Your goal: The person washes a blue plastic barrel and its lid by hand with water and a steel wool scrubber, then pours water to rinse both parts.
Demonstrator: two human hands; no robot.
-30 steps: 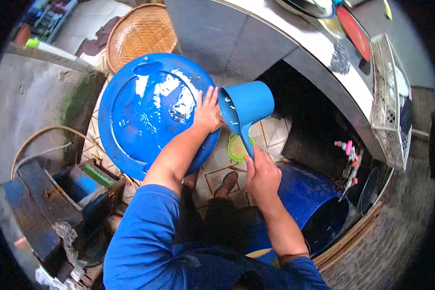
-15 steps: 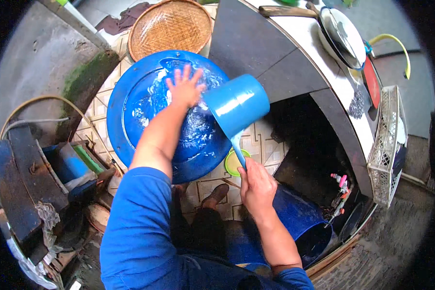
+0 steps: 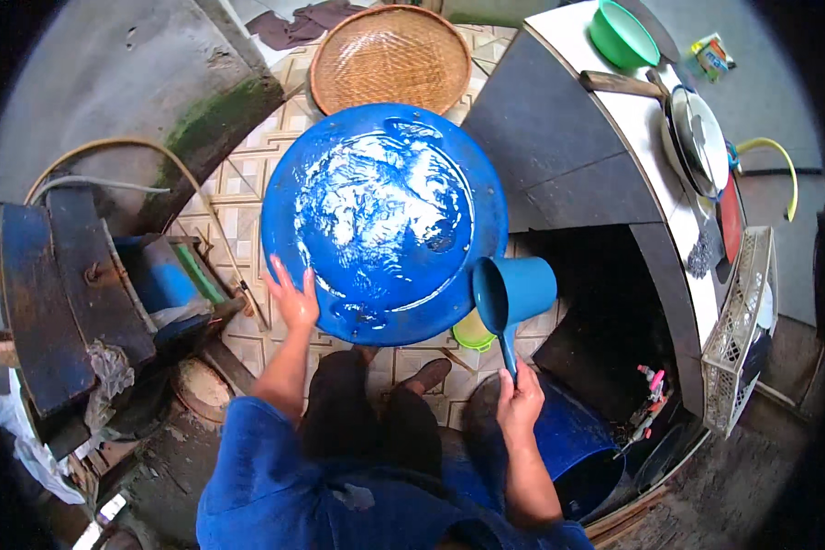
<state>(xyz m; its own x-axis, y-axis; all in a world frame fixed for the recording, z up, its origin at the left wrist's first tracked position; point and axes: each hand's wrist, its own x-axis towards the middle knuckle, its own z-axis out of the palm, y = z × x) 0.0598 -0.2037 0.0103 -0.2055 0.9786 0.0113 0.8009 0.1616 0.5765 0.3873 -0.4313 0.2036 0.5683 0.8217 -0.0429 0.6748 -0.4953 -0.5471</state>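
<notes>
A large round blue plastic lid or shallow basin (image 3: 280, 197) lies before me, its surface wet and shining with water. At its near-left rim is my left hand (image 3: 295, 301), fingers spread and holding nothing; whether the palm touches the rim I cannot tell. My right hand (image 3: 521, 399) is closed around the handle of a blue water dipper (image 3: 527, 286). The dipper is tilted on its side at the basin's right edge, its mouth facing left. Beneath it, a lime-green bowl (image 3: 472, 332) shows partly on the tiled floor.
A round woven bamboo tray (image 3: 390, 60) sits behind the basin. To the right runs a tiled counter (image 3: 559, 174) with a lidded pan (image 3: 701, 137) and a green bowl (image 3: 621, 37). A blue barrel (image 3: 568, 440) lies near my right arm. Dark wooden planks (image 3: 82, 275) stand at left.
My left hand has drawn back from over the wet surface to its near-left rim. The dipper has tipped away from above the basin to its right edge. My view has shifted.
</notes>
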